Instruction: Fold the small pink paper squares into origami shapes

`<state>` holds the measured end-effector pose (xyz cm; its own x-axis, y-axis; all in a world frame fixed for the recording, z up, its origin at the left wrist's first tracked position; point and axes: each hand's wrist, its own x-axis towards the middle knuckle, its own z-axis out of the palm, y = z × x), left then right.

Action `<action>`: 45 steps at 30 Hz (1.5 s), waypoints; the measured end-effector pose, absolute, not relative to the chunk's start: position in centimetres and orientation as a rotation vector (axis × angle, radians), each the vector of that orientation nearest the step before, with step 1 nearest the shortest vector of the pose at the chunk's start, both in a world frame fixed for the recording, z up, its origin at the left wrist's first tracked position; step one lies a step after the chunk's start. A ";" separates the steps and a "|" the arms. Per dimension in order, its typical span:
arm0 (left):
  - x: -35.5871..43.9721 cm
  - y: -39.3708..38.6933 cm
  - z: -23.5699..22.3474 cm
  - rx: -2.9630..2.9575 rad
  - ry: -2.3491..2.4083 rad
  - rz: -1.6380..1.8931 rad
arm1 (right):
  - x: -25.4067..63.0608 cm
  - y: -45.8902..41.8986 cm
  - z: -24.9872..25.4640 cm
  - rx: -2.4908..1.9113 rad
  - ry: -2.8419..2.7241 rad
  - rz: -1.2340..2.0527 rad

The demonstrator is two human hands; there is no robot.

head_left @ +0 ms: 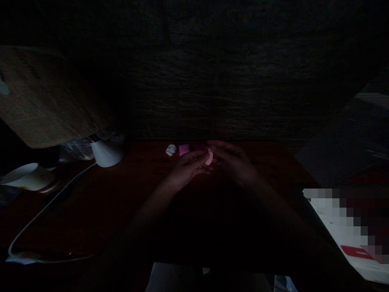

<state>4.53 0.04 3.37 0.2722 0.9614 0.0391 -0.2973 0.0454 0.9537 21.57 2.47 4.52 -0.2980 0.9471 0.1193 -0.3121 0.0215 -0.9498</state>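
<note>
In dim light, a small curved light-pink piece, soft-looking like modelling clay [209, 157], is between my two hands above the table. My left hand [188, 167] pinches it between thumb and fingers. My right hand [235, 162] closes on its upper end from the other side, with the fingertips partly in shadow. Just beyond my left hand lie a pink square block [184, 149] and a crumpled white lump [171, 150]. A dark magenta piece [199, 147] sits behind my fingers, partly hidden by them.
A dark stone-like wall [194, 89] rises behind the reddish wooden table [100, 215]. To the left are a white lamp-like cone [107, 153] with a white cable [54, 205], a paper cup [28, 177] and a large brown printed box or bag [51, 97]. A white-and-red package [337, 239] is at right.
</note>
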 end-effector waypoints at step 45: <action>4.3 -0.1 4.1 1.082 0.919 1.094 | 21.8 2.6 4.3 -0.786 -1.242 1.544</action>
